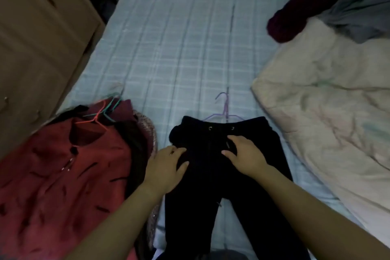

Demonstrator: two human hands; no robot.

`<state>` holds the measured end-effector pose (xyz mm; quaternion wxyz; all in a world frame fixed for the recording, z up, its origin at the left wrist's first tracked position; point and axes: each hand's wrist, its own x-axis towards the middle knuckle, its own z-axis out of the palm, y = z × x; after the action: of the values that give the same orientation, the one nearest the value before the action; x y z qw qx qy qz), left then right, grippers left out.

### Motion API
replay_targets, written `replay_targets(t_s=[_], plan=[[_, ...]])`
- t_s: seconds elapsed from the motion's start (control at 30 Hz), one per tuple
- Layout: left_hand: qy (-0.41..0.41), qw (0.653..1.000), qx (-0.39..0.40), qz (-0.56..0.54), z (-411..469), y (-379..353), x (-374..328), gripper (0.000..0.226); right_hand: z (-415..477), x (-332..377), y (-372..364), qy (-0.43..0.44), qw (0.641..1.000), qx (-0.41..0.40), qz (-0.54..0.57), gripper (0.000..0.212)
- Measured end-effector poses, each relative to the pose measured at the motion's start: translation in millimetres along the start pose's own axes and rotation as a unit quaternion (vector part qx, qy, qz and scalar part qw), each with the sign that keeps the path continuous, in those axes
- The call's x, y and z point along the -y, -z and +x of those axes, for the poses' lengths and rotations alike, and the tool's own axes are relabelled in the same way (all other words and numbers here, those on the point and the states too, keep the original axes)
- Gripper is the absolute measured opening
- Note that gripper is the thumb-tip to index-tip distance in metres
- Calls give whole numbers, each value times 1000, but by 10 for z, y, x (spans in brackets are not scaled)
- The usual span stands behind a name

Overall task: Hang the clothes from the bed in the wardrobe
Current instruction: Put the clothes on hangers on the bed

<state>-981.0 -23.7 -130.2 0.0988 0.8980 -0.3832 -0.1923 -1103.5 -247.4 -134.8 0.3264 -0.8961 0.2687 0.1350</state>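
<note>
Though dim, pants (213,186) prob. under L-hand (166,167), R-hand (244,158).

trousers (221,175) – matt black cloth | hanger (224,110) – thin lilac wire | sheet (179,48) – checked cloth | cabinet (31,38) – smooth wood

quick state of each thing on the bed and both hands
black trousers: laid flat on the bed, waistband over the purple hanger
purple hanger: lying flat, hook free, lower part under the trousers
red shirt: on an orange hanger, lying on the left pile
left hand: rests on the trousers
right hand: rests on the trousers
cream duvet: crumpled
maroon garment and grey garment: heaped
</note>
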Motion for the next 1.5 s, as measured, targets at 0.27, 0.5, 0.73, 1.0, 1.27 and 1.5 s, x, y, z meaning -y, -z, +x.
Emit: replay_targets(t_s=[0.27,0.5,0.73,1.0,1.27,1.5], plan=[[142,988,-55,-10,-493,248,1138,61,274,1337,-711,141,989,28,-15,55],[98,994,-45,23,-388,608,2746,58,887,2524,-1546,126,992,28,-1,56],[60,991,-108,44,240,889,4237,54,1531,3111,-2198,12,1000,13,-19,56],[24,996,-54,60,718,641,4861,56,1674,3298,-2599,-39,996,-79,26,48],[-40,994,-98,18,370,944,4410,42,1060,3292,-2400,15,974,-191,125,22],[-83,983,-125,-109,-771,1466,3549,36,-321,3138,-2078,65,948,-237,205,27]])
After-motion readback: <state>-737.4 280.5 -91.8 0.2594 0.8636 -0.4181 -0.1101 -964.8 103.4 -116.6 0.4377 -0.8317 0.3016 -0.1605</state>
